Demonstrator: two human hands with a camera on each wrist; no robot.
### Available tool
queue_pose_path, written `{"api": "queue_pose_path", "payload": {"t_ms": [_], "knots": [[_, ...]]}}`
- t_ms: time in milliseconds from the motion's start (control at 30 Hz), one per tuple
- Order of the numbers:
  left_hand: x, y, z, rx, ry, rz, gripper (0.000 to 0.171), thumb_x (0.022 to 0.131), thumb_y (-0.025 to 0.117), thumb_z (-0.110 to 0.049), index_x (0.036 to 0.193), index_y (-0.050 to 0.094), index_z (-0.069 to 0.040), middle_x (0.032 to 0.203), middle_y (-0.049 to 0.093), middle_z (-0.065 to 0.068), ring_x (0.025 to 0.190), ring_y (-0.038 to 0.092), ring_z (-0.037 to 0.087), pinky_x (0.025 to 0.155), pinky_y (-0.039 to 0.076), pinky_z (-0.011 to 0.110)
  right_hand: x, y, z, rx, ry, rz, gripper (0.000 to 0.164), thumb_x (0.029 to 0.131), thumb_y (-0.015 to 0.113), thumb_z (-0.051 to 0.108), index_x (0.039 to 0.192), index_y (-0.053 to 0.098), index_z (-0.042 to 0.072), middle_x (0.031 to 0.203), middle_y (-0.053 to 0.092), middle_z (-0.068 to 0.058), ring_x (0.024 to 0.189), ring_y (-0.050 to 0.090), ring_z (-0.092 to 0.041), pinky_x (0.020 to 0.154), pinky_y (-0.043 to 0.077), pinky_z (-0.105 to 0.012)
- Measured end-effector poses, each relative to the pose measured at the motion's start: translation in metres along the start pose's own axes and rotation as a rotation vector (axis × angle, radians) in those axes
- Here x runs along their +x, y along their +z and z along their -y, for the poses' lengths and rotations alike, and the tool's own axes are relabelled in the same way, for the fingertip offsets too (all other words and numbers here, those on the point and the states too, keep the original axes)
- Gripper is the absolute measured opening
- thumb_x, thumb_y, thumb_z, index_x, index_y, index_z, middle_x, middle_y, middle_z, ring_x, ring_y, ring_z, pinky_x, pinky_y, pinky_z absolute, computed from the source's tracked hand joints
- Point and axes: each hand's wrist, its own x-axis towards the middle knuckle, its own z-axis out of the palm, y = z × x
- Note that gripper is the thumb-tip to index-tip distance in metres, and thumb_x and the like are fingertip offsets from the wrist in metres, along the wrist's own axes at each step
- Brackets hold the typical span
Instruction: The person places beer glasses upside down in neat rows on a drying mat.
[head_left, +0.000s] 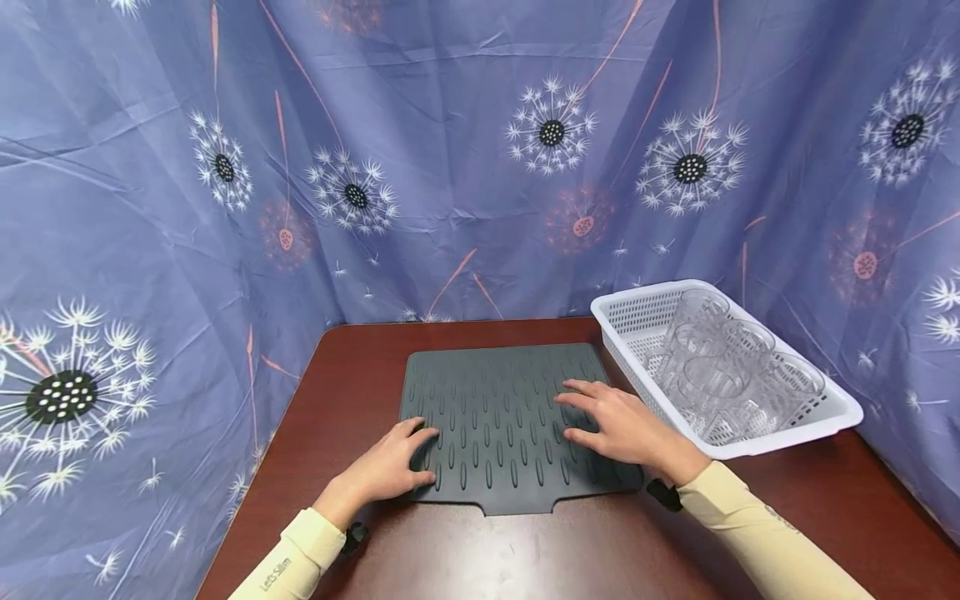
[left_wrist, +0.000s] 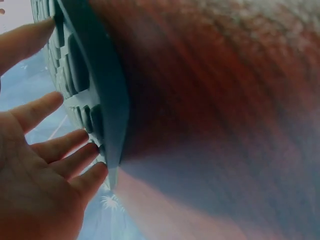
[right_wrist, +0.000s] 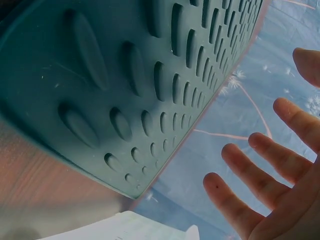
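A dark grey-green drying mat [head_left: 495, 417] with raised oval ridges lies flat on the table, a short tab at its near edge. At its left side is my left hand [head_left: 390, 462], fingers spread and relaxed, fingertips right at the mat's edge in the left wrist view. My right hand [head_left: 618, 421] overlaps the mat's right part, fingers loosely extended and holding nothing; the right wrist view shows those fingers [right_wrist: 260, 175] apart from the ridged surface. Beside the right hand stands a white plastic basket [head_left: 637, 367] with several clear glass mugs [head_left: 716, 379] inside.
The reddish-brown wooden table [head_left: 352, 375] extends around the mat. A blue curtain [head_left: 450, 167] with dandelion prints hangs behind the table and along both sides. The basket sits at the table's right, close to the curtain.
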Motion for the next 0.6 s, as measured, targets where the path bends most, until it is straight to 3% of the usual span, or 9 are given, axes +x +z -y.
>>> {"api": "queue_pose_path", "payload": {"t_ms": [300,500,600], "knots": [[0.002,0.005,-0.001,0.019,0.004,0.010,0.069,0.087,0.079,-0.037,0.146,0.052,-0.012,0.159,0.034,0.020,0.147,0.033,0.038,0.108,0.042,0.054,-0.002,-0.004,-0.002,-0.001,-0.002,-0.010,0.053,0.087,0.076,0.043,0.134,0.065,0.022,0.146,0.056,-0.009,0.129,0.058,-0.033,0.096,0.050,-0.056],[-0.001,0.004,-0.004,0.029,-0.004,0.019,0.068,0.087,0.080,-0.035,0.144,0.054,-0.010,0.158,0.036,0.021,0.147,0.034,0.040,0.116,0.030,0.060,-0.001,-0.012,-0.002,0.012,-0.022,-0.029,0.054,0.086,0.078,0.040,0.135,0.065,0.020,0.146,0.055,-0.012,0.128,0.057,-0.035,0.099,0.048,-0.057],[-0.001,0.004,-0.005,0.018,-0.003,0.017,0.067,0.087,0.080,-0.034,0.144,0.055,-0.009,0.158,0.036,0.022,0.146,0.034,0.043,0.114,0.033,0.060,-0.001,-0.019,-0.003,0.016,-0.031,-0.039,0.055,0.085,0.079,0.039,0.135,0.065,0.019,0.146,0.055,-0.013,0.128,0.057,-0.036,0.097,0.049,-0.058]]}}
